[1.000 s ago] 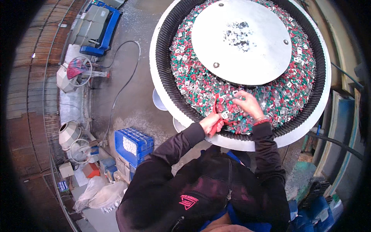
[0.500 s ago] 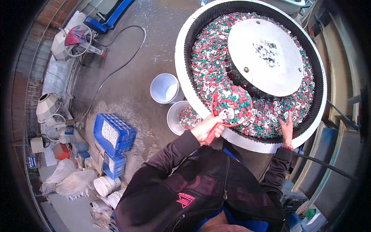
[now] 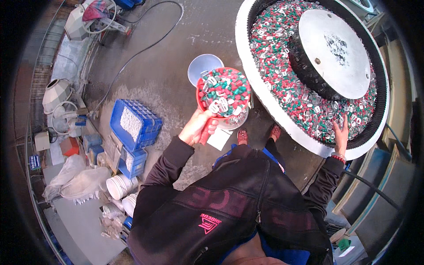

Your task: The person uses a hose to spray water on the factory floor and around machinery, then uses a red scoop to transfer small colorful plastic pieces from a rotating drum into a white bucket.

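My left hand (image 3: 196, 126) grips the handle of a red scoop (image 3: 223, 92), which is heaped with red, green and white pieces and some metal parts. It hangs over two pails on the floor: a white one (image 3: 201, 66) behind it and a second one (image 3: 236, 118) mostly hidden under it. My right hand (image 3: 341, 134) rests, fingers spread, on the pieces inside the big round white tub (image 3: 265, 95), near its front rim. A grey metal disc (image 3: 333, 53) covers the tub's middle.
A blue crate (image 3: 134, 123) with white bits stands on the concrete floor at left, smaller blue crates and stacked white tubs (image 3: 118, 186) near it. Cables, sacks and a grey machine (image 3: 56, 95) line the left wall. My sandalled feet (image 3: 258, 134) stand by the tub.
The left hand has lifted the filled scoop out of the tub and swung it left over the pails. My right hand has shifted right along the tub rim. My view turned left.
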Demonstrator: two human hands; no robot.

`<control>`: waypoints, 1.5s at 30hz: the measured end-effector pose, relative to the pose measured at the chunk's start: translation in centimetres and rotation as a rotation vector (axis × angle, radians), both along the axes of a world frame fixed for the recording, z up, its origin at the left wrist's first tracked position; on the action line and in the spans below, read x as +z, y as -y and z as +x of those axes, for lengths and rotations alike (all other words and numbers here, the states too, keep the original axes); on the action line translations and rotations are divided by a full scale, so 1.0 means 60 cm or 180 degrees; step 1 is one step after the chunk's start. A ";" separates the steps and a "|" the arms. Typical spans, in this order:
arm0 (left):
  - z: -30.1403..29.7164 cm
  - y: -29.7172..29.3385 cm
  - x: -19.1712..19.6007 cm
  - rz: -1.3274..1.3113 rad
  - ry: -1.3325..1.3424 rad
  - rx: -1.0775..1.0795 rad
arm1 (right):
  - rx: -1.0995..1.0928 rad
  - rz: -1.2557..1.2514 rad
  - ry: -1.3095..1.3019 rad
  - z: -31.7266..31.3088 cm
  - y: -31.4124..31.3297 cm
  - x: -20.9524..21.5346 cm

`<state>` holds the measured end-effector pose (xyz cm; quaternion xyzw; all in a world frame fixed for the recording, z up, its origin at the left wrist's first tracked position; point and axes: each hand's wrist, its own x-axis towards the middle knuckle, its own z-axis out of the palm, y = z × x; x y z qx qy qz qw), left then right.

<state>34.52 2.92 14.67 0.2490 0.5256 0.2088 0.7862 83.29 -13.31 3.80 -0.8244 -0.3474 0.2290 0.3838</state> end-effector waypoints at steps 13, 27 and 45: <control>-0.120 -0.030 -0.404 0.3349 -0.4338 -0.1558 | -0.0003 -0.0527 0.0432 -0.031 0.076 0.038; -0.021 -0.137 -0.161 0.2056 -0.0935 0.1433 | -0.0093 -0.0105 0.1078 0.090 0.077 0.005; 0.476 -0.317 -0.262 0.4341 -0.4544 -0.3227 | -0.0663 -0.1167 0.0904 0.238 -0.083 -0.265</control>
